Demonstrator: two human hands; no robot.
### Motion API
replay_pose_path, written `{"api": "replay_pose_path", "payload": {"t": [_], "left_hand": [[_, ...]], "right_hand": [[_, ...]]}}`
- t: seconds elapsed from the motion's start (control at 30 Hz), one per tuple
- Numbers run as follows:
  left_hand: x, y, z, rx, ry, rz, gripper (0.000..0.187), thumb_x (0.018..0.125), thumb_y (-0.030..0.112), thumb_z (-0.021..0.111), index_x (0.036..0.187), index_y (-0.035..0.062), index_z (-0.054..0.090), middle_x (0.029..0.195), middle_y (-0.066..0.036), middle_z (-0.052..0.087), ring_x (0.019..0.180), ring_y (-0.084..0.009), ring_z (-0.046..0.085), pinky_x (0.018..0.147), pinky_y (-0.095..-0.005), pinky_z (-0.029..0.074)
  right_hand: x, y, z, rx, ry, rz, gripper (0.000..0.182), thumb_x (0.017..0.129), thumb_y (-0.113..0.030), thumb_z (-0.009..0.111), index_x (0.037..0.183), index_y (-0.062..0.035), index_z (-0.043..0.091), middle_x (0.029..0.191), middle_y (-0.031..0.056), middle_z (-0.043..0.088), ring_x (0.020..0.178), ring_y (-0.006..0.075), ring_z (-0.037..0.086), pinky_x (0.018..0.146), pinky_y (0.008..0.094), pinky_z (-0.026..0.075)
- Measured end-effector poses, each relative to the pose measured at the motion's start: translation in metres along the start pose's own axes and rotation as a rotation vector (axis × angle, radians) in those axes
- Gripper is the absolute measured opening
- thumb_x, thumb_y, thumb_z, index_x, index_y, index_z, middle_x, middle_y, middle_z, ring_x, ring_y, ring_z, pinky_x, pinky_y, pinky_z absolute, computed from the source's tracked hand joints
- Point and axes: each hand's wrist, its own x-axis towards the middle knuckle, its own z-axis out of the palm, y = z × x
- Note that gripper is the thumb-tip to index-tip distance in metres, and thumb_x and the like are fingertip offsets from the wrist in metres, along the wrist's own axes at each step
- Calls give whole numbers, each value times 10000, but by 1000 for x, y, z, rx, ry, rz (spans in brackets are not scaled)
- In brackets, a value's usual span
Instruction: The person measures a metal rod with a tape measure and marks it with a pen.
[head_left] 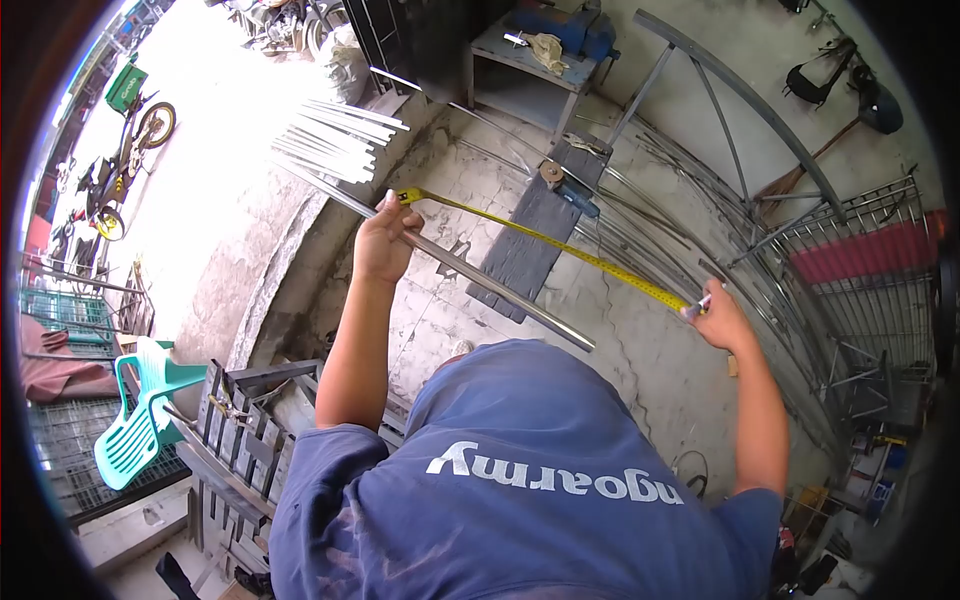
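My left hand [384, 240] is closed around a shiny metal tube [500, 293], which slants down to the right in front of my chest. The yellow tape measure case [408, 196] sits at the fingertips of that same hand. From it the yellow blade [560, 246] runs out across to my right hand [722, 320]. That hand's fingers are pinched on the blade's far end. A small pale, pen-like piece shows between the right fingers too, its kind partly hidden by them.
A dark plank [535, 245] lies on the cracked floor with a blue angle grinder [570, 190] on it. Long metal bars [650, 225] lie to the right, below a curved metal frame [740, 90]. White tubes [340, 135] are bundled left; a turquoise plastic chair [150, 400] stands there.
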Motion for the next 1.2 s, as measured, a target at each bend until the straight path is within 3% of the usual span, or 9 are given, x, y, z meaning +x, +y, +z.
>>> {"api": "replay_pose_path", "payload": {"t": [0.17,0.2,0.33,0.5,0.63,0.77,1.03,1.17,1.2], "left_hand": [[20,5,-15,-191,34,20,236,1151,295,627,1053,96,549,895,-42,501,690,-130,445,756,-357,484],[16,2,-5,-155,221,55,336,1182,416,525,1010,129,490,887,-64,476,670,-168,434,790,-424,478],[18,-31,-31,-201,139,31,451,1213,476,327,1035,105,513,952,-102,507,691,-213,472,857,-483,475],[-7,-79,-13,-89,25,-106,308,1214,388,371,1257,120,517,1198,-121,594,1149,-319,631,1128,-677,483],[-26,-102,11,169,46,-201,213,1199,225,464,1350,79,426,1516,-222,567,1476,-435,568,1074,-613,563],[-42,-120,26,284,65,-214,317,1186,238,528,1417,60,401,1514,-230,613,1419,-410,628,1001,-539,615],[-54,-135,35,206,9,-269,539,1138,232,636,1517,36,308,1489,-245,612,1357,-450,661,957,-599,666],[-60,-139,45,192,43,-277,319,1149,252,616,1340,66,442,1430,-188,655,1240,-396,743,863,-504,710],[-59,-141,44,181,21,-280,489,1143,242,624,1445,48,292,1445,-214,636,1254,-420,729,878,-520,707]], "right_hand": [[-43,56,20,-44,51,137,491,863,-316,909,1118,7,641,1044,267,753,992,467,732,843,530,570],[-49,56,24,-53,80,154,483,866,-311,908,1121,8,651,1036,264,755,987,466,732,839,530,570],[-59,39,35,-83,135,209,466,881,-295,894,1145,12,664,1025,257,763,978,470,733,832,547,565],[-50,-18,42,-39,201,222,450,886,-265,888,1141,38,674,1046,304,759,1020,488,739,859,549,571],[-37,-64,39,-10,234,171,412,918,-270,859,1141,4,646,996,249,773,975,485,737,837,568,558],[-28,-111,31,-62,298,141,396,941,-281,830,1137,-9,619,1001,241,777,979,489,735,846,581,552],[-9,-147,33,-89,378,5,347,986,-284,762,1128,-29,574,1002,259,778,959,493,739,894,581,515],[-6,-164,26,-98,372,3,319,999,-277,743,1121,-37,571,942,250,780,951,491,741,919,571,499],[-4,-165,25,-102,377,-6,316,1001,-277,741,1119,-39,569,928,249,779,945,491,741,921,571,495]]}}
